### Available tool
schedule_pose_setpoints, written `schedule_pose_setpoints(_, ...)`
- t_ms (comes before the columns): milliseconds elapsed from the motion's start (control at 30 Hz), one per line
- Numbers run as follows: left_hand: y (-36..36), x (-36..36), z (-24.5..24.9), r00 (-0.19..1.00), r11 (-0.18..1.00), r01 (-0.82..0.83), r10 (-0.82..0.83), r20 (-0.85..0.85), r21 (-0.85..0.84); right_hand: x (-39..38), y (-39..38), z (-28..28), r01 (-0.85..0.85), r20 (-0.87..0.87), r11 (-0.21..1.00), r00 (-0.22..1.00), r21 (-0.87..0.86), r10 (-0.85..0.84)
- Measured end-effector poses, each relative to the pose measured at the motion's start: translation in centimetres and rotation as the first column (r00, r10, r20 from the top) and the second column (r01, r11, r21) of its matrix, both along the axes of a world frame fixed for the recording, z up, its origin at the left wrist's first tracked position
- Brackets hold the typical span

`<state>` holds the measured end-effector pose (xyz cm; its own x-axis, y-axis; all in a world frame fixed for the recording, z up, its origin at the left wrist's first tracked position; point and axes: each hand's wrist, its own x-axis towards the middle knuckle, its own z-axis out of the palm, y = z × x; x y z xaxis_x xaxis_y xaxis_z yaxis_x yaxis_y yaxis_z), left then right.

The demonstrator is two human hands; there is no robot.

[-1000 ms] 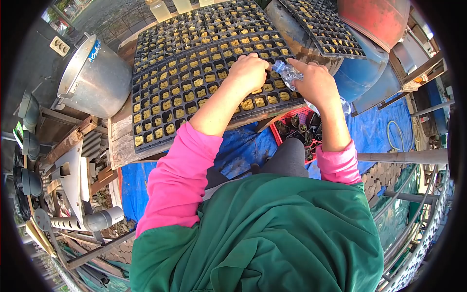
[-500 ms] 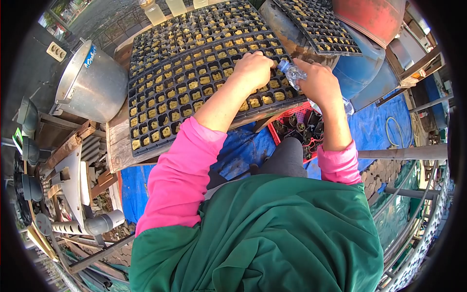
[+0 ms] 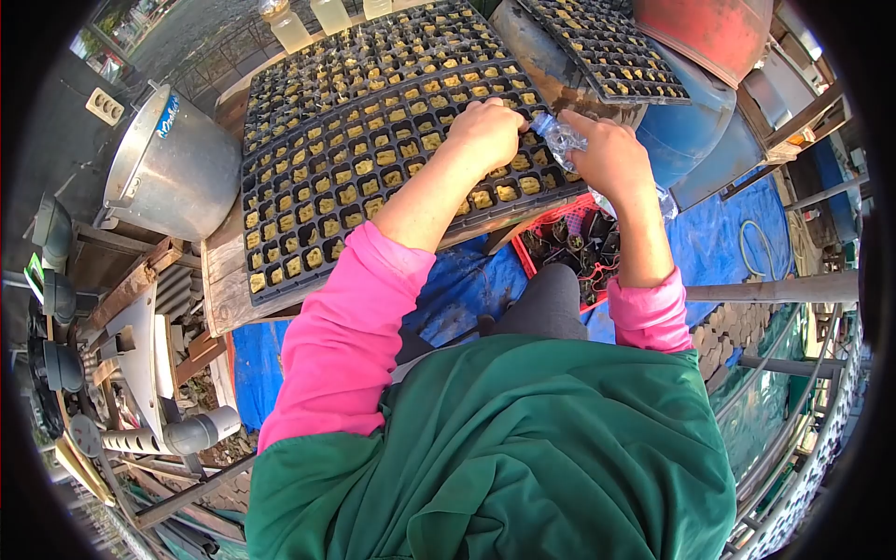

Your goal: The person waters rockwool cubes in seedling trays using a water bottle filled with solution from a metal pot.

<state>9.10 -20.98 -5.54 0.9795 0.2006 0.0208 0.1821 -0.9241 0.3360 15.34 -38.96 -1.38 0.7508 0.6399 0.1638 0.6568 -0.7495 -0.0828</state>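
Bottle [image 3: 567, 143] sits in right hand's [image 3: 612, 159] curled fingers, long axis aiming cap [image 3: 543, 123] at left hand [image 3: 483, 136], bunched fingertips just beside it over tray [image 3: 299, 283], pinch contents, if any, hidden.

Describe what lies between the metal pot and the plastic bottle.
The head view shows black cell trays holding yellowish plugs between the metal pot and the plastic bottle, plus the left hand, nearest the bottle.

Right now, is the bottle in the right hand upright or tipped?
Tipped: the bottle slants through the right hand, its blue end over the tray.
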Motion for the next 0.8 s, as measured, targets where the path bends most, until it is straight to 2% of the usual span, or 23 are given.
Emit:
schedule_pose_setpoints(367, -0.7, 1.7, -0.7, 0.998, 0.998, 0.058, -0.059, 0.033, 0.012, 1.0, -1.0, 0.2, 0.031, -0.018, 1.000, 0.999, 0.004, -0.031)
schedule_pose_setpoints(800, -1.7, 2.2, 0.6, 0.997, 0.999, 0.042, -0.040, -0.060, 0.029, 1.6, -1.4, -0.1, 0.062, -0.024, 0.998, 0.998, 0.000, -0.062)
